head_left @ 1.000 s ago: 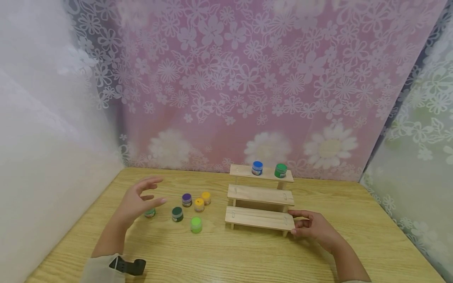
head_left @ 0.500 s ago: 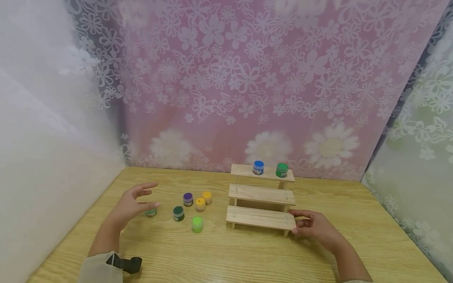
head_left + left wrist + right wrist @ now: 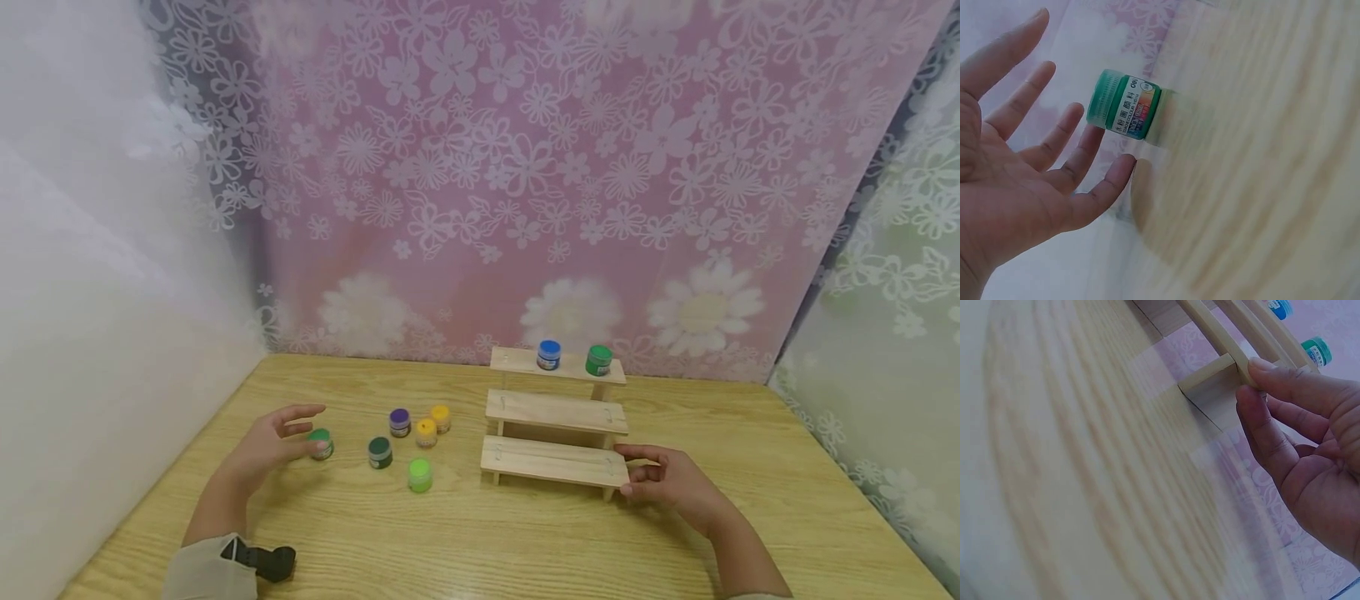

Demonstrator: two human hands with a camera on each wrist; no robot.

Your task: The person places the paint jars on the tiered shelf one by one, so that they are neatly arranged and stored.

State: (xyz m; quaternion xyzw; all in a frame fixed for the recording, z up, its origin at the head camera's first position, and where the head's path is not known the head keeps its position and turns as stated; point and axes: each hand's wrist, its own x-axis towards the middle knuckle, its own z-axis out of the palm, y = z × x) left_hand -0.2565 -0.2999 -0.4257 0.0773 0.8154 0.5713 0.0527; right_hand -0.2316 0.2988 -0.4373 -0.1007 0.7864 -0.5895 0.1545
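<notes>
Head view. Left hand: fingers spread and apart, thumb in front of the near green jar, which stands upright on the wooden table. Contact: cannot be told. Right hand: thumb and fingers at the right end of the lowest board of a three-tier wooden stand. Top tier: one blue jar, one shelved green jar, apart, the green at the right. Loose on the table, between left hand and stand: dark green jar; purple jar; front yellow jar and rear yellow jar, close together; light green jar, nearest the viewer. Black wristband at the left sleeve.

Left wrist view. Near green jar, lid on, printed label visible, just beside the fingertips; palm bare, fingers apart, nothing clasped.

Right wrist view. Thumb and forefinger pinch the end of the lowest board; blue jar and shelved green jar partly visible beyond.

Step in hand, as judged: reaching for the near green jar while the other hand steadies the stand. The next move seems to call for closing thumb and fingers round the jar's sides, the stand held firm.
</notes>
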